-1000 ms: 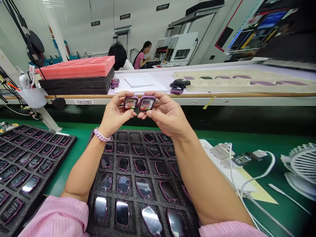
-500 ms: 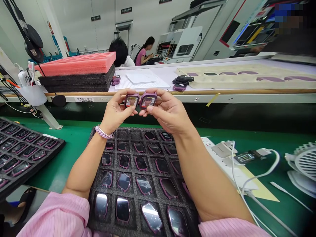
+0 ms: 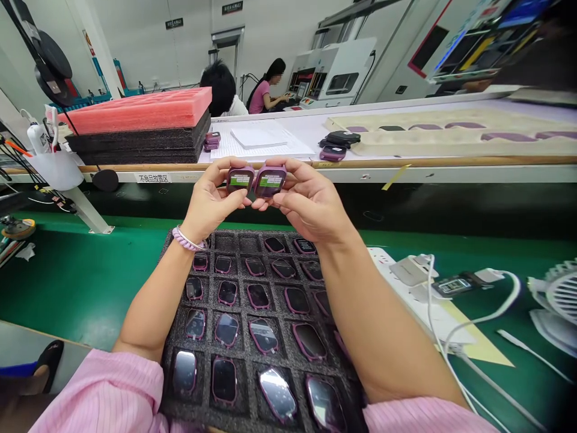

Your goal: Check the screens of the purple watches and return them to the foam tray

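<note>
Watches [image 3: 270,182] in hands [image 3: 312,204] now show green.

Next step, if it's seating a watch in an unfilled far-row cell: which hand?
Left, probably: the left hand holds one watch more in line with the tray's two unfilled cells; the right hand holds another watch farther right.

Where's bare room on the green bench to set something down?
Left on the green bench: between white metal post, left forearm and front edge. Also two empty back-row pockets in the black foam tray. Crowded at right: white power strip, white cables, white slatted round unit.
</note>
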{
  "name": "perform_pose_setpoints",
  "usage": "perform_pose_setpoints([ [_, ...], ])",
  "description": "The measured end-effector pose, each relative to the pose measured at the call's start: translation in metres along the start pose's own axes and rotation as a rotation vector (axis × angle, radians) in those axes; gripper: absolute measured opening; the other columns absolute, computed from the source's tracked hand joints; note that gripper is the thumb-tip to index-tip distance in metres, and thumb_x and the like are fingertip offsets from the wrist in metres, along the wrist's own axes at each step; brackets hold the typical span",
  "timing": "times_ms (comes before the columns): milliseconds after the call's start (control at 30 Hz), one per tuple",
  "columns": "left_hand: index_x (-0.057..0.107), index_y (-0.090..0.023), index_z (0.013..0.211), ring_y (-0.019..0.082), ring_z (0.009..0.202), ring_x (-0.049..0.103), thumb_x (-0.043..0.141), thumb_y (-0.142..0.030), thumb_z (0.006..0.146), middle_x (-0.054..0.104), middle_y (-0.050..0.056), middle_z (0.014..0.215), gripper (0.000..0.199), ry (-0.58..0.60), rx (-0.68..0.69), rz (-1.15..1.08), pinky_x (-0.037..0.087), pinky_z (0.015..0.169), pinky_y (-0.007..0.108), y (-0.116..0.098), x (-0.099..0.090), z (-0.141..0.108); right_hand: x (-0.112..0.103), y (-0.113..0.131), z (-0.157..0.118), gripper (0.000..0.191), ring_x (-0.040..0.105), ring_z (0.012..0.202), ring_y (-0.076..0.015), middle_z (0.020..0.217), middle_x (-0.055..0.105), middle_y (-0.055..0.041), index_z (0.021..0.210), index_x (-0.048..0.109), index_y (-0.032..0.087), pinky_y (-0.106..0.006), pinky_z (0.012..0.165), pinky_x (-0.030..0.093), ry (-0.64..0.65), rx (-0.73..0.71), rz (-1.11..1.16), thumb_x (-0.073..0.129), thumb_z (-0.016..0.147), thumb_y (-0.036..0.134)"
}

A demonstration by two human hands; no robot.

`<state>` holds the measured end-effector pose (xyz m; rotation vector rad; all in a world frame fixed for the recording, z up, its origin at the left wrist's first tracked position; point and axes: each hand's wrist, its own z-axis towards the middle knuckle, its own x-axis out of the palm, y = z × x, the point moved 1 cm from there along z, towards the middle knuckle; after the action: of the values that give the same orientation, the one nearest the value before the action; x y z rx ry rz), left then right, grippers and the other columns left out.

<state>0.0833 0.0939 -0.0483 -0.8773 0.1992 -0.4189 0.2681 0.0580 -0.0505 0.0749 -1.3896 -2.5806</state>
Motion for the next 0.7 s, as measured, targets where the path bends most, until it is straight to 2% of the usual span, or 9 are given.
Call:
perform_pose_setpoints([
  [233,0.061,-0.023,0.110,0.010,0.064,0.068,0.083,-0.031,0.077,0.072,0.001,0.106,0.041,-0.024,-0.015,0.021,0.057,0.061,0.022,-0.0041,0.0010,-0.0007,0.0018,0.0011,-0.0001,0.053,0.074,0.070,-0.0189,0.093,0.075,0.0005,0.117,0.067,0.026,-0.035,0.070,0.065,-0.009,0.018,0.032,0.093,0.075,0.045],
  [400,0.061,-0.023,0.109,0.009,0.062,0.069,0.083,-0.032,0.077,0.073,0.002,0.109,0.040,-0.026,-0.035,0.026,0.057,0.060,0.022,-0.0051,0.0022,-0.0013,0.0011,-0.0013,-0.0002,0.046,0.073,0.067,-0.0168,0.091,0.074,0.0013,0.117,0.068,0.026,-0.032,0.065,0.063,-0.021,-0.008,0.044,0.090,0.079,0.039],
  [567,0.061,-0.023,0.111,0.011,0.067,0.072,0.078,-0.027,0.075,0.072,0.000,0.106,0.040,-0.011,-0.050,0.006,0.061,0.064,0.023,-0.0079,0.0037,-0.0017,-0.0007,-0.0011,0.0002,0.048,0.074,0.071,-0.0181,0.092,0.074,0.0015,0.118,0.067,0.026,-0.034,0.070,0.065,-0.017,-0.014,0.021,0.083,0.074,0.024],
  [700,0.060,-0.023,0.114,0.011,0.069,0.073,0.076,-0.030,0.078,0.072,0.001,0.110,0.040,-0.005,-0.066,0.025,0.061,0.065,0.023,-0.0076,0.0033,-0.0018,-0.0014,-0.0021,0.0011,0.048,0.073,0.069,-0.0182,0.093,0.073,0.0010,0.118,0.066,0.027,-0.035,0.067,0.064,-0.019,-0.011,-0.009,0.088,0.076,0.036],
])
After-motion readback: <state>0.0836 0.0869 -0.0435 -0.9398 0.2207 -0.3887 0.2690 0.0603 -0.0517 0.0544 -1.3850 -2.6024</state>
